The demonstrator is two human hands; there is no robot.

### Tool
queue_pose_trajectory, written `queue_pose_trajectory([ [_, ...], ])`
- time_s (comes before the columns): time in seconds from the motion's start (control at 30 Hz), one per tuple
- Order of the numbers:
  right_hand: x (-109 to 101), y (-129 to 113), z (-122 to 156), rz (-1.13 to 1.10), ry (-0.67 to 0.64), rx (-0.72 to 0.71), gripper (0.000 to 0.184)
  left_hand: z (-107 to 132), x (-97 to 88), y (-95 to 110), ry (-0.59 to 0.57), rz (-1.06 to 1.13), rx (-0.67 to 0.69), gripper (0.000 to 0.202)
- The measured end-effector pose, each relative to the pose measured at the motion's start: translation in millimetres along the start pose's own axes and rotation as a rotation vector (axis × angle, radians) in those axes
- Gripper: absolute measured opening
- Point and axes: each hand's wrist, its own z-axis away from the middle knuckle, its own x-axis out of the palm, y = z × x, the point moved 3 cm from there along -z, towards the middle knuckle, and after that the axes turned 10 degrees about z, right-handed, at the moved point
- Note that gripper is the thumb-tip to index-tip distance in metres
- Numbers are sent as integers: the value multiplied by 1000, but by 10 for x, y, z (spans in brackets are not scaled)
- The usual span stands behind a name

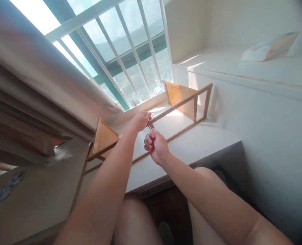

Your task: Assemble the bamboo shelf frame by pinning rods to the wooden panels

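Observation:
A light wooden rack frame (184,102) with two end panels lies on its side on a white sill (204,139) below the window. My left hand (140,120) is closed round a thin wooden stick at the middle of the frame's top rail. My right hand (156,145) is a fist just below it, gripping the lower end of the same thin stick (151,126). The stick's upper tip pokes out beyond my left hand toward the window. The left end panel (103,137) sits partly behind my left forearm.
A beige curtain (38,78) hangs at the left. A barred window (130,58) fills the top. A white raised ledge (242,71) with a pillow and paper package (270,47) is at the right. My knees and dark floor are below.

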Motion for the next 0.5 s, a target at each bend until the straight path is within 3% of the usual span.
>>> queue_pose_trajectory([
  [0.13, 43, 4, 71, 125, -9, -68, 33, -35, 12, -43, -10, -7, -13, 45],
  [0.23, 1, -2, 83, 340, 29, -159, 36, -63, 21, -70, -8, -20, -14, 42],
  [0.37, -138, -174, 14, 832, 51, -315, 43, -65, 33, -78, -18, -19, -10, 38],
  [0.5, -192, -546, -87, 1347, 20, -405, 39, -43, 32, -60, -19, -4, 5, 36],
])
